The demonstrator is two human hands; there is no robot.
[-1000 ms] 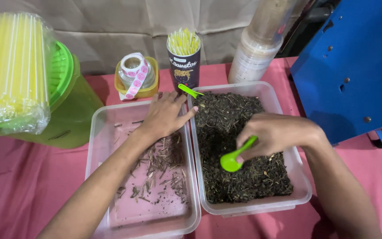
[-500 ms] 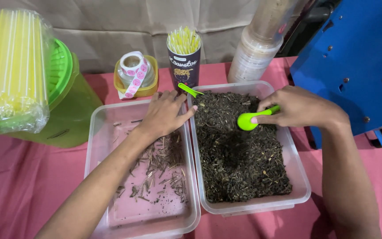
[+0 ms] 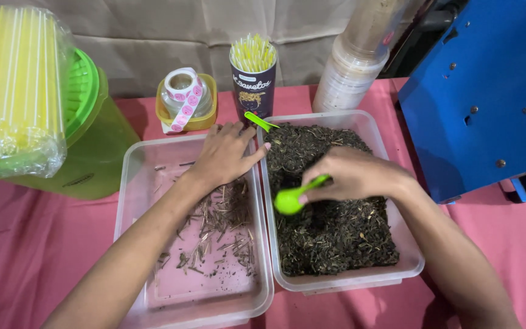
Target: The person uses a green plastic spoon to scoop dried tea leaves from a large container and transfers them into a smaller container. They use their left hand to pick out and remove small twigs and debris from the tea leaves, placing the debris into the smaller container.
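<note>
My right hand (image 3: 355,175) grips a bright green plastic spoon (image 3: 291,198) and holds it low over the dark dried leaves (image 3: 330,231) that fill the right clear plastic tub (image 3: 410,261). My left hand (image 3: 226,153) lies flat on the shared rims of the two tubs, fingers spread, holding nothing. The left clear tub (image 3: 134,183) contains only scattered thin dry stems (image 3: 217,228). A second green spoon (image 3: 259,120) rests at the far rim of the right tub.
A dark cup of yellow straws (image 3: 253,76) and a yellow bowl with a sticker roll (image 3: 185,100) stand behind the tubs. A green jug (image 3: 86,140), a bagged straw bundle (image 3: 13,91), stacked clear cups (image 3: 354,61) and a blue metal machine (image 3: 488,91) surround the pink cloth (image 3: 31,244).
My right hand has swept the green spoon across the leaves, from the tub's middle up to its far right side, then back toward the middle left. My left hand stayed put.
</note>
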